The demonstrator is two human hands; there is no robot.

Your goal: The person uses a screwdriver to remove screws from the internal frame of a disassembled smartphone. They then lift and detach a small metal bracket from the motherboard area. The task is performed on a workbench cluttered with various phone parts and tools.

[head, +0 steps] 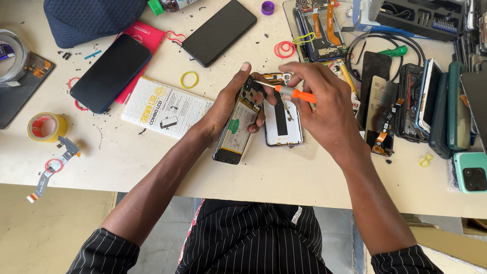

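Note:
My left hand [229, 104] grips an opened phone [235, 133] with its back off, battery and circuit board showing, tilted over the white table [152, 162]. My right hand [319, 101] holds a small orange-handled screwdriver [296, 93], its tip pointing left at the top end of the opened phone. Under my right hand lies a white phone back panel [282, 131] with a dark strip down its middle.
Two dark phones [110, 72] [219, 31] lie face up at the back left beside a white printed box [165, 107]. Yellow tape roll [46, 126], rubber bands and a flex cable [53, 167] sit left. Several dismantled phones, cases [456, 106] and a tool kit [421, 18] crowd the right.

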